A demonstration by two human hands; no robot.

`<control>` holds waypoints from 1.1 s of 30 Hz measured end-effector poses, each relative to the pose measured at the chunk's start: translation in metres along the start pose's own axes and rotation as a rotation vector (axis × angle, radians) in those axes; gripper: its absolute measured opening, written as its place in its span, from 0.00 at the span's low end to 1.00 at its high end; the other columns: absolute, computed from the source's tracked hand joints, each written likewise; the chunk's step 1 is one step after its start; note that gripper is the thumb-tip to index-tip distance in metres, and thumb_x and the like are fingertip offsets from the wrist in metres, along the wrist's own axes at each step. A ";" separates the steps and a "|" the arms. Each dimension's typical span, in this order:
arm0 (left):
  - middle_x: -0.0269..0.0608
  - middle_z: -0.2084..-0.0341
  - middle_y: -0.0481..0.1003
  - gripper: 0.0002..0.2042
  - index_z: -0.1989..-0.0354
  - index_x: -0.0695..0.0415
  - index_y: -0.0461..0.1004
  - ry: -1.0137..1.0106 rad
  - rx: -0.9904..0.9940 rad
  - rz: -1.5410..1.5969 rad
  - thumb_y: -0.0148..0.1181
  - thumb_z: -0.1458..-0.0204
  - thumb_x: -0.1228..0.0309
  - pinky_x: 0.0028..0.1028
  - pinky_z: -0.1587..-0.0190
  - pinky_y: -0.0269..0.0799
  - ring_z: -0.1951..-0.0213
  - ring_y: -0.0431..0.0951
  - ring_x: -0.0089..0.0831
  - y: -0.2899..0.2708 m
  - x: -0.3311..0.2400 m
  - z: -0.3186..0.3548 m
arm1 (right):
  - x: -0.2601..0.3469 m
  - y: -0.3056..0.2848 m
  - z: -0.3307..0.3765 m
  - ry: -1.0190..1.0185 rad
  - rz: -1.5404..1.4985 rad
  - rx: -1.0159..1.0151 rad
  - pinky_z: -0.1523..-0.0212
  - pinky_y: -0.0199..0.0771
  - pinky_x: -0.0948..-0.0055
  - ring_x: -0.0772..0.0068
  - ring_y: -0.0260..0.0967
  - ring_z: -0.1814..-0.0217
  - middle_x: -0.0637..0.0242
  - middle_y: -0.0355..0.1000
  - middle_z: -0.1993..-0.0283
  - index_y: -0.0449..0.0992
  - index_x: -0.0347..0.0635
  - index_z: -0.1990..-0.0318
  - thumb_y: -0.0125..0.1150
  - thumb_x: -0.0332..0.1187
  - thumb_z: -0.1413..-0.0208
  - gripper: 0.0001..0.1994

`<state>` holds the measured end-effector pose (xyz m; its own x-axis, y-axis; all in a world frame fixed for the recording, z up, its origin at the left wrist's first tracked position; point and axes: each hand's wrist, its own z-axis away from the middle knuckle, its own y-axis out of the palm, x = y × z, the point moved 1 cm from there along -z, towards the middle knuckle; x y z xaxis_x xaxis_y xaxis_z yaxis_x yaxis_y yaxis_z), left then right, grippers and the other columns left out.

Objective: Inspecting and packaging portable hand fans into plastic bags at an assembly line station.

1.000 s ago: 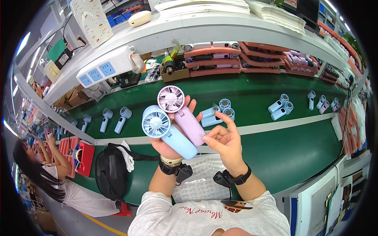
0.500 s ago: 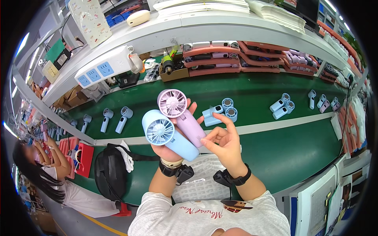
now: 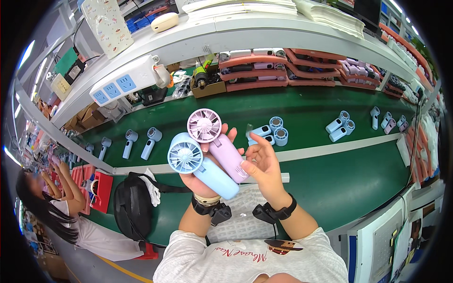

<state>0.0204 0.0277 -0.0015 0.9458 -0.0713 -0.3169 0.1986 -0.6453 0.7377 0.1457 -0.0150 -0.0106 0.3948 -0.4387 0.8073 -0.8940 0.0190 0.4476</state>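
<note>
My left hand (image 3: 192, 181) is closed around two handheld fans side by side, palm up. The light blue fan (image 3: 214, 178) lies nearer me, its round bladed head (image 3: 185, 156) turned upward. Beyond it rests the purple fan (image 3: 226, 158), with lines of small marks near the handle's lower end. My right hand (image 3: 265, 172) is beside that end, thumb against or just above the handle and the other fingers apart from it, loosely bent. A small see-through piece (image 3: 249, 129) shows at the raised index fingertip; whether it sticks there, I cannot tell.
More blue fans lie along the green belt, with a cluster (image 3: 269, 132) just beyond my right hand. Pink trays (image 3: 257, 82) of fans are stacked behind. A black bag (image 3: 132, 205) lies at left, near a seated co-worker (image 3: 71, 207). A power strip (image 3: 123, 80) hangs from the shelf.
The fans in my left hand have come slightly lower and tilted a little. My right hand has shifted slightly left, its index finger lifting. Fans on the belt have moved a little to the right.
</note>
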 end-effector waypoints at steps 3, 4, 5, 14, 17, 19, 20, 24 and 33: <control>0.56 0.39 0.55 0.25 0.62 0.54 0.67 -0.003 -0.025 -0.022 0.43 0.48 0.42 0.55 0.43 0.62 0.35 0.53 0.53 0.000 -0.003 0.002 | 0.004 -0.009 -0.001 0.119 -0.145 0.088 0.66 0.63 0.84 0.85 0.61 0.65 0.73 0.65 0.65 0.71 0.38 0.50 0.63 0.26 0.48 0.17; 0.56 0.38 0.55 0.25 0.61 0.55 0.67 0.019 -0.010 -0.062 0.44 0.48 0.42 0.55 0.43 0.61 0.35 0.53 0.53 -0.002 -0.006 0.001 | 0.003 -0.014 -0.001 0.121 -0.147 0.089 0.66 0.63 0.84 0.85 0.61 0.65 0.73 0.65 0.65 0.71 0.38 0.50 0.63 0.26 0.48 0.17; 0.56 0.38 0.54 0.25 0.59 0.55 0.67 0.040 0.004 -0.103 0.44 0.48 0.43 0.55 0.43 0.61 0.35 0.53 0.53 -0.006 -0.009 0.000 | -0.001 -0.019 -0.001 0.175 -0.191 0.158 0.65 0.64 0.83 0.84 0.62 0.66 0.72 0.66 0.65 0.73 0.37 0.53 0.62 0.26 0.47 0.14; 0.56 0.35 0.50 0.33 0.37 0.55 0.56 0.069 -0.015 -0.195 0.48 0.48 0.48 0.55 0.41 0.58 0.34 0.50 0.53 -0.004 -0.017 -0.006 | 0.000 -0.005 0.010 0.293 -0.039 0.365 0.68 0.65 0.84 0.85 0.64 0.70 0.70 0.69 0.65 0.78 0.35 0.66 0.64 0.26 0.49 0.04; 0.56 0.35 0.50 0.34 0.35 0.54 0.53 0.058 -0.003 -0.180 0.48 0.48 0.49 0.55 0.40 0.58 0.34 0.49 0.53 -0.005 -0.017 -0.006 | -0.001 -0.004 0.012 0.252 0.030 0.376 0.68 0.65 0.85 0.85 0.65 0.69 0.69 0.69 0.66 0.78 0.34 0.67 0.65 0.25 0.50 0.04; 0.55 0.35 0.50 0.35 0.34 0.54 0.51 0.052 0.003 -0.172 0.48 0.48 0.50 0.54 0.40 0.58 0.34 0.49 0.53 -0.006 -0.016 -0.005 | 0.000 -0.005 0.013 0.239 0.095 0.368 0.69 0.65 0.86 0.85 0.65 0.68 0.69 0.69 0.66 0.78 0.34 0.68 0.66 0.25 0.50 0.04; 0.55 0.35 0.50 0.34 0.35 0.54 0.53 0.065 -0.007 -0.177 0.48 0.48 0.50 0.54 0.40 0.58 0.34 0.50 0.53 -0.006 -0.015 -0.005 | 0.000 -0.004 0.013 0.239 0.094 0.368 0.69 0.65 0.86 0.85 0.65 0.68 0.69 0.69 0.66 0.78 0.34 0.68 0.66 0.25 0.50 0.04; 0.55 0.36 0.51 0.30 0.40 0.54 0.60 0.097 -0.014 -0.183 0.47 0.48 0.50 0.54 0.41 0.59 0.34 0.50 0.52 -0.009 -0.013 -0.005 | 0.005 -0.002 0.014 0.228 0.094 0.349 0.65 0.71 0.82 0.80 0.67 0.65 0.67 0.67 0.66 0.77 0.31 0.68 0.64 0.20 0.51 0.03; 0.53 0.36 0.53 0.21 0.57 0.55 0.69 0.104 -0.054 -0.110 0.47 0.47 0.49 0.54 0.41 0.60 0.34 0.51 0.49 -0.002 -0.007 -0.008 | 0.008 -0.002 0.016 0.182 0.193 0.311 0.68 0.70 0.83 0.82 0.66 0.66 0.67 0.67 0.66 0.78 0.33 0.69 0.65 0.21 0.51 0.03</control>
<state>0.0150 0.0356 0.0036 0.9385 0.0783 -0.3364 0.3133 -0.6031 0.7336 0.1476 -0.0328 -0.0116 0.2197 -0.2873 0.9323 -0.9658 -0.1992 0.1662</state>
